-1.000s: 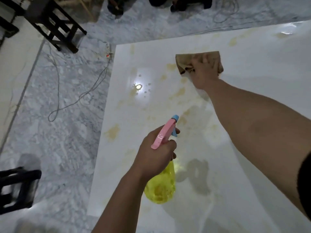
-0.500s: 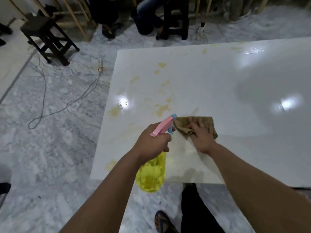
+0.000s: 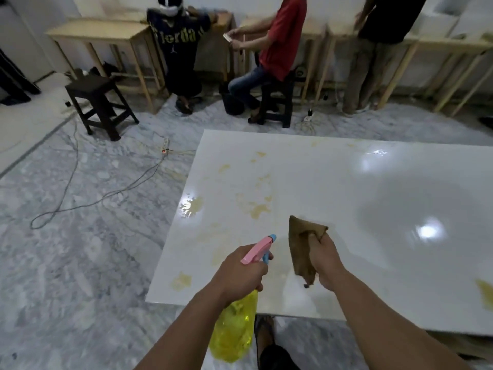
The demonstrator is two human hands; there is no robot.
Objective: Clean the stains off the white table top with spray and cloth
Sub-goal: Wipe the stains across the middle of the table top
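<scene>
1. Your left hand was wrapped around the neck of the yellow spray bottle, fingers curled tight under its pink trigger head, nozzle aimed out over the table.
2. Your right hand gripped the brown cloth in a closed fist, fingers clamped on its bunched middle; the cloth stood up above the fist and hung below it, and whether its lower end touched the surface could not be told.
3. The white table top was glossy and threw back bright spots of light.
4. Yellowish stains lay scattered over its left half, one blotch near the front left corner, and another stain near the right edge of the view.
5. The floor was grey marbled tile, with a cable looping to a power strip.
6. A dark stool stood to the left.
7. Three people were by the pale wooden benches along the far wall, one in a red shirt seated on a stool.
</scene>
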